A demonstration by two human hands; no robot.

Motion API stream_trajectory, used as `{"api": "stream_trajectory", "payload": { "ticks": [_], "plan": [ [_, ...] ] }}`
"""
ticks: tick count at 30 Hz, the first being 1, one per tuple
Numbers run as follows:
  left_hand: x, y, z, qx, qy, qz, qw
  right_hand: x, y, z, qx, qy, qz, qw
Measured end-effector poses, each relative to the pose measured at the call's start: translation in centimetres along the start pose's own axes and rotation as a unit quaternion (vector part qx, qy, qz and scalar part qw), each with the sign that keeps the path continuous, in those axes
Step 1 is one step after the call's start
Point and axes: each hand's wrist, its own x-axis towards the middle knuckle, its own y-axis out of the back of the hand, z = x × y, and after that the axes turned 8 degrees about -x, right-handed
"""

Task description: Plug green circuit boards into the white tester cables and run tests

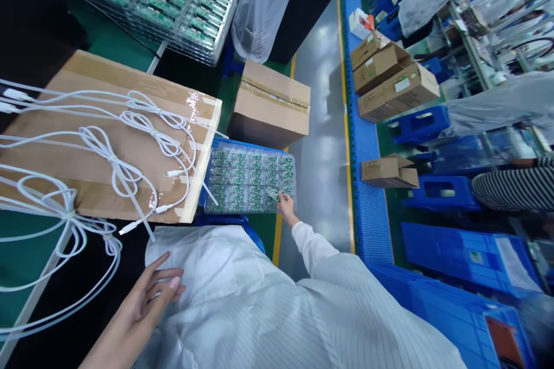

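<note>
My right hand (pixel 286 207) reaches over the near right corner of a clear plastic tray (pixel 295 184), its fingers closed on a small green circuit board (pixel 272 194). Rows of similar boards fill the tray's pockets. At the lower left, my left hand (pixel 149 297) hovers above my lap with fingers apart and nothing in them. Close to it, the white connector of a cable (pixel 130 227) hangs over the edge of a cardboard sheet (pixel 130 78). Several coiled white cables (pixel 113 158) lie across that cardboard.
Stacked clear trays of green boards (pixel 216 17) stand at the upper left. Beyond the tray sits a closed cardboard box (pixel 272 95). A grey aisle (pixel 322 127) runs along the right, past open cartons (pixel 389 83), blue stools (pixel 419 125) and blue crates (pixel 467 256). People in pale coats are nearby.
</note>
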Motion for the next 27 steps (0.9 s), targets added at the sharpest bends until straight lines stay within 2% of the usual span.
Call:
{"api": "stream_trajectory", "payload": {
  "ticks": [2,5,12,18,27],
  "plan": [
    [0.0,0.1,-0.1,-0.004,0.006,-0.005,1.000,3.4,2.5,-0.1,-0.006,0.000,0.049,0.999],
    [0.0,-0.4,0.4,0.005,0.008,-0.001,1.000,7.2,4.7,0.2,-0.017,-0.005,0.101,0.995],
    [-0.1,-1.5,2.6,0.026,-0.014,-0.004,1.000,12.7,6.4,1.1,-0.044,-0.026,0.113,0.992],
    [0.2,-1.9,2.7,0.042,-0.009,0.004,0.999,14.7,7.4,1.8,-0.065,-0.031,0.106,0.992],
    [0.7,-1.7,2.4,0.067,-0.008,-0.004,0.998,14.8,7.7,2.7,-0.082,0.014,0.153,0.985]
  ]
}}
